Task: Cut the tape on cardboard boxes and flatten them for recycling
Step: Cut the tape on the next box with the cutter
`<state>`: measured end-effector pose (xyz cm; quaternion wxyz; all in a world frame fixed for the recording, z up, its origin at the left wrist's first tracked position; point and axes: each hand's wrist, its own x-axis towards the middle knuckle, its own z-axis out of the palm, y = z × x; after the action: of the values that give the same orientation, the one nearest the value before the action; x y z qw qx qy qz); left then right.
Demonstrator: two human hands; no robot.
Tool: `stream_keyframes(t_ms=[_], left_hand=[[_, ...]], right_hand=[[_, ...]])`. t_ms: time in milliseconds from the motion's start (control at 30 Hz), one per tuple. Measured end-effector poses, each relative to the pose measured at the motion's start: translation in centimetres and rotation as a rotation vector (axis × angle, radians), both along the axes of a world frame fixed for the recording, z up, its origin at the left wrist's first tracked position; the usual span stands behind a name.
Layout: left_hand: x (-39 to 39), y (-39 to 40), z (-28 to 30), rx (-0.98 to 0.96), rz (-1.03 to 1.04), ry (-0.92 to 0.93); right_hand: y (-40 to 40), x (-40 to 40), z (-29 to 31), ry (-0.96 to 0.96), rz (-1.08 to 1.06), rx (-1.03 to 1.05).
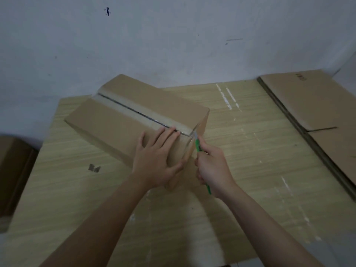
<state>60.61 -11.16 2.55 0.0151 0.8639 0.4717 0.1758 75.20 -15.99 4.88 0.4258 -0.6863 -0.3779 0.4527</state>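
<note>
Box (123, 120) sits mid-worktop (250, 151); our left hand (156, 162) presses flat on it, fingers (169, 133) straight, beside the taped seam (134, 110). Right hand (212, 166) grips green cutter (198, 145) at near edge. Risk: blade slips toward those left fingers.

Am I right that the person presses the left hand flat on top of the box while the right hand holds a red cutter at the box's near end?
Not quite: the cutter is green, not red, as the head view shows. The left hand does press flat on the box, and the right hand holds the cutter at its near end.
</note>
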Motion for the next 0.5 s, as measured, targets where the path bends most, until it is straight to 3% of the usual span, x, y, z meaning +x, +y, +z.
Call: stream_keyframes(t_ms=[133, 333, 500], left_hand=[[0.3, -0.1, 0.1, 0.003, 0.004, -0.001], [0.4, 0.1, 0.3, -0.023, 0.0, 0.025], [0.6, 0.0, 0.7, -0.019, 0.016, -0.025]], right_hand=[[0.6, 0.8, 1.7, -0.071, 0.052, -0.077], [1.1, 1.3, 3.5, 0.073, 0.066, -0.175], [0.5, 0.6, 3.4, -0.014, 0.101, -0.183]])
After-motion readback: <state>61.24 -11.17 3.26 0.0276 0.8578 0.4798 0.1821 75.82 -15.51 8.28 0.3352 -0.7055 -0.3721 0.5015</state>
